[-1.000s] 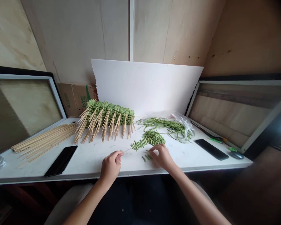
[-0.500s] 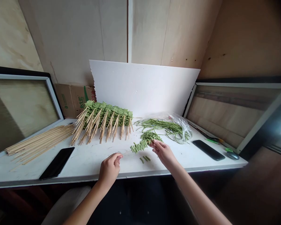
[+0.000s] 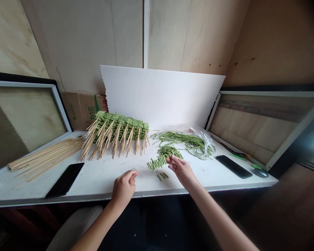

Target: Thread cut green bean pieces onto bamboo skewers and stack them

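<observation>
My left hand [image 3: 125, 186] is closed around the bare lower end of a bamboo skewer [image 3: 143, 170]. A row of cut green bean pieces [image 3: 157, 162] is threaded crosswise along its upper part. At the far end of that row, my right hand [image 3: 180, 169] pinches with thumb and fingers at a bean piece by the skewer's tip, mostly covered by the fingertips. Several loose bean pieces [image 3: 162, 176] lie on the table below the skewer. Just behind my right hand sits a heap of cut beans [image 3: 170, 151].
Stacked bean skewers [image 3: 120, 127] stand at the back left, sticks facing me. Bare skewers [image 3: 47, 153] and a phone [image 3: 65, 179] lie left. Long beans [image 3: 183, 138] rest on a plastic bag [image 3: 208, 143]. Right are another phone [image 3: 233, 166] and a mouse [image 3: 261, 172].
Both hands and the skewer keep almost the same pose. The whole view has shifted very slightly; the right fingertips remain at the skewer's tip end.
</observation>
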Tool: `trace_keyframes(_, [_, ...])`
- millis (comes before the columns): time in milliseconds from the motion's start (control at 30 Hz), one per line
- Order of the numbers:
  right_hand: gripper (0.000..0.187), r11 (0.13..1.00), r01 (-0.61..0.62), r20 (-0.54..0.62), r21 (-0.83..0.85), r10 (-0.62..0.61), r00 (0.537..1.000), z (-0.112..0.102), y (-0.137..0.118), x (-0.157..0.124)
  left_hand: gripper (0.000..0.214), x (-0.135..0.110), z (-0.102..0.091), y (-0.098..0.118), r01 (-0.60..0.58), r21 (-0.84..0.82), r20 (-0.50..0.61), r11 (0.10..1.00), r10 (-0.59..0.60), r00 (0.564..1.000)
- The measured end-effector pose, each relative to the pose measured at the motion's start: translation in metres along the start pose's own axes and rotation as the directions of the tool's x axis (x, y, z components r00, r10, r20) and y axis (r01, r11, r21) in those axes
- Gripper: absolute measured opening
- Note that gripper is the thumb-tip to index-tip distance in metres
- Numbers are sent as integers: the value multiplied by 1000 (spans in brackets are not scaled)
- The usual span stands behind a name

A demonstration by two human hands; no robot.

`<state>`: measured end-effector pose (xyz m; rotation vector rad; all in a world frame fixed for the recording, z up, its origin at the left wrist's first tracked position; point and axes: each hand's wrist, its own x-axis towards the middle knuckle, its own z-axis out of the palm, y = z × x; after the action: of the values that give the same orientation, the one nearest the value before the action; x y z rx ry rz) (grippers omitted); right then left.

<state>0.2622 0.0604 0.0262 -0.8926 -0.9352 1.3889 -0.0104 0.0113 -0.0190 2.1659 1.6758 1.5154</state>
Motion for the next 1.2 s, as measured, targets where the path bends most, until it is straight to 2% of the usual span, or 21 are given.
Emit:
trace_keyframes(433, [39, 999, 25, -42, -39, -27, 999, 3, -2, -2, 28, -1, 1, -3, -23, 2, 5, 1000, 23, 1000])
trace_keyframes(700, [41, 965, 188, -36, -183, -198, 980, 3, -1, -5, 33, -2, 1, -4, -77, 14, 5, 997, 77, 997])
trace_keyframes(933, [37, 938, 239, -42, -251, -257, 966, 8, -4, -11, 33, -3, -1, -4, -113, 29, -10, 993, 113, 994])
trace_keyframes(1200, [36, 914, 296, -112, -278, -337, 935, 17, 2, -17, 40, -7, 3, -1, -140, 10, -8, 990, 140, 990])
